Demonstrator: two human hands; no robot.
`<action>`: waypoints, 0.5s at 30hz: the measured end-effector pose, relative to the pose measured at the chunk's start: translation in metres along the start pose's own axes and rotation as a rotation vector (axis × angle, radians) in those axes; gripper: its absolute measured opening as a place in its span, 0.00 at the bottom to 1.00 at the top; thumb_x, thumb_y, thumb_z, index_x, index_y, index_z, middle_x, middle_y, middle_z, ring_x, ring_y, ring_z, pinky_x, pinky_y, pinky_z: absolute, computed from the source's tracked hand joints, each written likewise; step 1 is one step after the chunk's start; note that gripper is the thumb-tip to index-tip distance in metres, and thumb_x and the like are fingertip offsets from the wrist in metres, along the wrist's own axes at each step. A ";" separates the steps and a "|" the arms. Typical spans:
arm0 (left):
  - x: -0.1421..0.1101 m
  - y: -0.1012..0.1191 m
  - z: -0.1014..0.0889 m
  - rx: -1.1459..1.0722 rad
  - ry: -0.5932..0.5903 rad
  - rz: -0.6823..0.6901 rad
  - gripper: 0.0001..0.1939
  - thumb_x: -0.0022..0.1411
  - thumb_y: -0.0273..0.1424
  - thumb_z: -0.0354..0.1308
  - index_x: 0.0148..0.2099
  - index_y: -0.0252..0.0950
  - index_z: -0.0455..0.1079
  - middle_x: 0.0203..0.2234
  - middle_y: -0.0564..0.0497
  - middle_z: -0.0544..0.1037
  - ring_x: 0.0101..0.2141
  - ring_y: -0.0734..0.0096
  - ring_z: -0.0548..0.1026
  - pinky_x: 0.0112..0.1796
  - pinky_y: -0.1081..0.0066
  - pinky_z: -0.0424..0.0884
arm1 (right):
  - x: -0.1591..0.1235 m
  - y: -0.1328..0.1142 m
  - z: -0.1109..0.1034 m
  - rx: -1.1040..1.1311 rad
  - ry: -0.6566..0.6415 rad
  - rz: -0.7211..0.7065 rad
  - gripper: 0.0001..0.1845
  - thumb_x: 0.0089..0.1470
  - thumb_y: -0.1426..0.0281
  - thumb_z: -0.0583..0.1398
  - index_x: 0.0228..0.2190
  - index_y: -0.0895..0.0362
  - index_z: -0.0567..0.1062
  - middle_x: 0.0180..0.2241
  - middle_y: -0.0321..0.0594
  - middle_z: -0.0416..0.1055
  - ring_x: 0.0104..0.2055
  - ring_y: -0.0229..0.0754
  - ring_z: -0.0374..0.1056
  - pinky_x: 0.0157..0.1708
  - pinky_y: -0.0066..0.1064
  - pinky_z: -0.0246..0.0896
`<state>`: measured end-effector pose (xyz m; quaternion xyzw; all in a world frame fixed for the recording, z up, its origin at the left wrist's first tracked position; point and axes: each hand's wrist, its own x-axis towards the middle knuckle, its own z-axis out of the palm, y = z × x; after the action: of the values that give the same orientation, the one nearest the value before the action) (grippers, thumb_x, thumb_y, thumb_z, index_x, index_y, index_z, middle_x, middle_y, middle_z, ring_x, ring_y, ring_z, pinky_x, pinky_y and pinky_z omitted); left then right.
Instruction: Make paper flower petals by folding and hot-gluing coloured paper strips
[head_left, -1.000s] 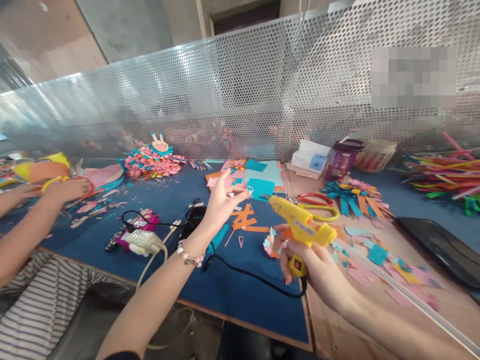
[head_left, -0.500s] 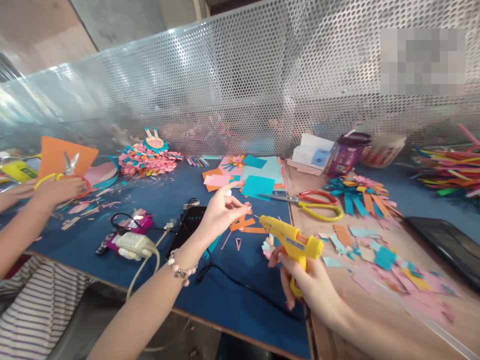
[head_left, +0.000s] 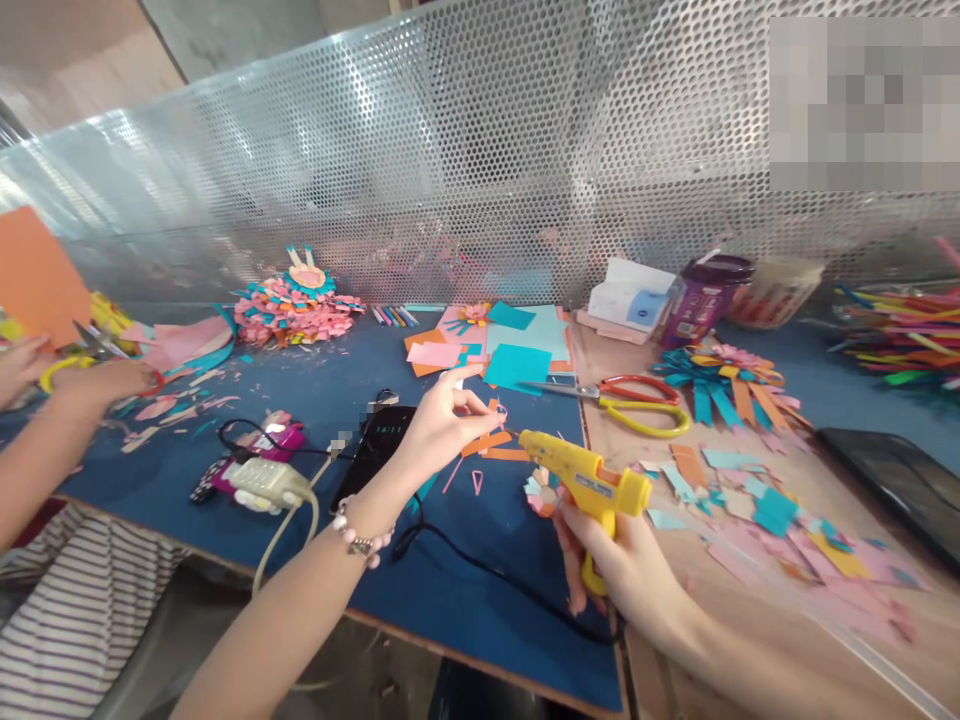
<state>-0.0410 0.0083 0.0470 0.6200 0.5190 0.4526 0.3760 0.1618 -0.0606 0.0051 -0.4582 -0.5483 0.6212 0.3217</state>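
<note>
My right hand (head_left: 626,560) is wrapped round a yellow hot glue gun (head_left: 581,475), its nozzle aimed left. Just off the nozzle tip, my left hand (head_left: 454,415) pinches a small pink paper loop (head_left: 501,409) between thumb and finger. Below the left hand lie orange paper strips (head_left: 501,453) and a small pink paper triangle (head_left: 477,482). A small paper flower (head_left: 541,492) is partly hidden beside the glue gun.
Red-and-yellow scissors (head_left: 637,400) lie on the right, near paper scraps (head_left: 776,512). A phone (head_left: 371,455) and an extension socket (head_left: 266,485) are on the left. A co-worker's hands (head_left: 105,385) hold scissors and orange paper (head_left: 37,275). A purple cup (head_left: 705,300) stands behind.
The co-worker's orange paper has moved left, apart from the scissors. My hands and the glue gun stay almost in place; the view has shifted slightly.
</note>
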 end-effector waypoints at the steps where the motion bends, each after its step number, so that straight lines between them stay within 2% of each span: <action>1: 0.000 0.000 0.000 0.006 -0.004 0.002 0.37 0.51 0.33 0.64 0.62 0.33 0.57 0.27 0.51 0.77 0.36 0.65 0.74 0.45 0.62 0.65 | 0.000 0.000 0.000 -0.003 -0.001 0.001 0.20 0.55 0.53 0.50 0.23 0.54 0.59 0.07 0.31 0.63 0.08 0.34 0.57 0.09 0.21 0.47; 15: -0.001 0.000 0.001 0.034 0.002 0.008 0.34 0.51 0.33 0.64 0.60 0.34 0.60 0.28 0.50 0.78 0.38 0.63 0.74 0.47 0.61 0.64 | 0.001 -0.002 0.000 -0.004 -0.011 0.030 0.19 0.57 0.55 0.50 0.22 0.54 0.59 0.07 0.32 0.63 0.08 0.32 0.54 0.10 0.21 0.45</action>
<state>-0.0402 0.0072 0.0462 0.6280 0.5243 0.4458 0.3632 0.1614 -0.0596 0.0064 -0.4636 -0.5445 0.6273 0.3083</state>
